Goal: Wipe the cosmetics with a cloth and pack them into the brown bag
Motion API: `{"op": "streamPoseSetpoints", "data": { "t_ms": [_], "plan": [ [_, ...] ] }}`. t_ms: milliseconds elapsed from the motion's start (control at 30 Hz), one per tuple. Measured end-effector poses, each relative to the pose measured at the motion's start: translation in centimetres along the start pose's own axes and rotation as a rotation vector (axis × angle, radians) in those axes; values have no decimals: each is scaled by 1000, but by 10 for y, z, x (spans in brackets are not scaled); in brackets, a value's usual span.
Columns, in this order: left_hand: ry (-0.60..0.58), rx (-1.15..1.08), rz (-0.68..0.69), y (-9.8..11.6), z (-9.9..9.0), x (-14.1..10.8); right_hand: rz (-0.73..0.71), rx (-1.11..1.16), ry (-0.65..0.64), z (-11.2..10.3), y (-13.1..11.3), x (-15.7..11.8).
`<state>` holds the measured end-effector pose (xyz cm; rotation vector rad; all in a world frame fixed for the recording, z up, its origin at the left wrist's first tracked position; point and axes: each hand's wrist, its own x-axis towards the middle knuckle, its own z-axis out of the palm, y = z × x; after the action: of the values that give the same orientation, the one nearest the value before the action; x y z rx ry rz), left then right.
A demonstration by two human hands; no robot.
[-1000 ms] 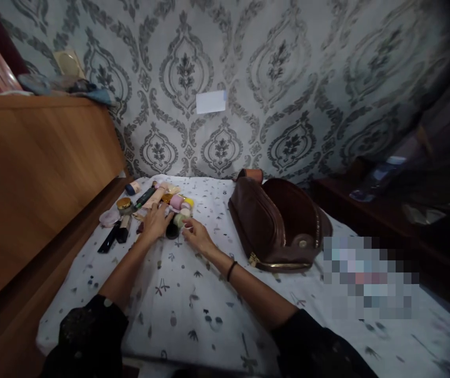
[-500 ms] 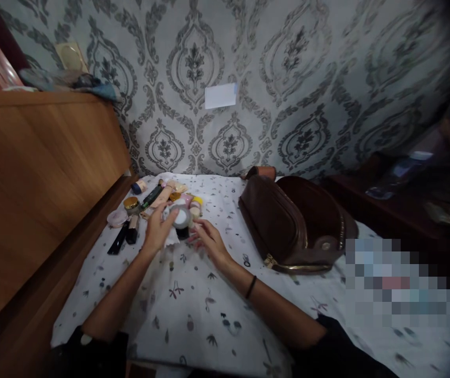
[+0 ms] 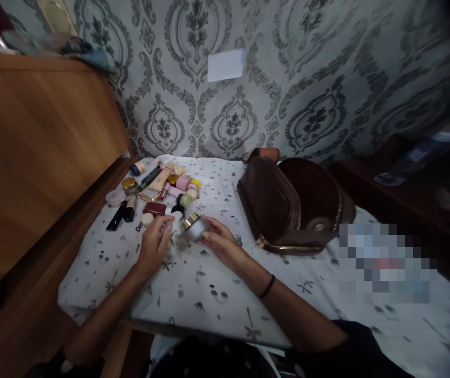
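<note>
My right hand (image 3: 227, 245) is closed around a cosmetic jar (image 3: 196, 230) with a gold lid, tilted so that the lid points up and left. Close by on the left, my left hand (image 3: 154, 244) pinches a crumpled white tissue (image 3: 176, 234) beside the jar. Just beyond the hands lie a dark red item (image 3: 154, 209), a small pale round pot (image 3: 147, 219) and a green jar (image 3: 184, 200). Farther back are a peach tube (image 3: 161, 179), a pink jar (image 3: 183, 182) and a gold-lidded jar (image 3: 129, 185).
An open brown bag (image 3: 272, 205) stands on the right of the patterned white cloth (image 3: 217, 294). A wooden cabinet (image 3: 43, 142) borders the left side. The wallpapered wall rises behind, and a clear bottle (image 3: 417, 157) lies on a dark surface at right.
The jar has passed from my left hand to my right and moved right, its gold lid now showing. My left hand has lowered slightly with the tissue. The camera view has tilted down.
</note>
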<state>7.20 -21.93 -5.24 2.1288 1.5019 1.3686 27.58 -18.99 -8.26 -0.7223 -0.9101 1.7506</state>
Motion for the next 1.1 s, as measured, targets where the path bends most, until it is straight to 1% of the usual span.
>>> {"op": "streamPoseSetpoints", "data": {
  "t_ms": [67,167,200,233,267,300,367,433,467,533,667,733,933,1000,1100],
  "plan": [
    [-2,64,110,10,5,1,11,11,-33,3,3,0],
    [-102,182,341,25,19,6,1,13,-98,5,9,-1],
    [-141,203,383,28,23,9,-2,2,-119,5,11,-1],
    [-177,202,387,29,27,13,-4,-18,-129,4,12,0],
    [-202,174,351,29,29,18,-8,-44,-124,2,13,0],
    [-213,121,277,27,31,22,-14,-70,-109,1,13,0],
    [-195,-63,50,21,34,30,-31,-117,-74,-3,11,1],
    [-146,-290,-186,13,39,36,-51,-151,-70,-5,8,1],
    [-121,-381,-276,9,42,38,-67,-161,-74,-5,7,2],
    [-81,-483,-386,2,51,38,-106,-179,-85,-6,7,3],
    [23,-546,-516,-5,63,33,-187,-236,-94,-8,9,5],
    [42,-515,-515,-4,63,31,-209,-269,-88,-11,11,6],
    [-6,-217,-287,-3,52,30,-196,-358,-67,-19,17,10],
    [-6,-159,-259,-6,50,30,-197,-394,-74,-19,20,10],
    [7,-144,-267,-9,48,30,-253,-479,-90,-16,22,8]
  ]
}}
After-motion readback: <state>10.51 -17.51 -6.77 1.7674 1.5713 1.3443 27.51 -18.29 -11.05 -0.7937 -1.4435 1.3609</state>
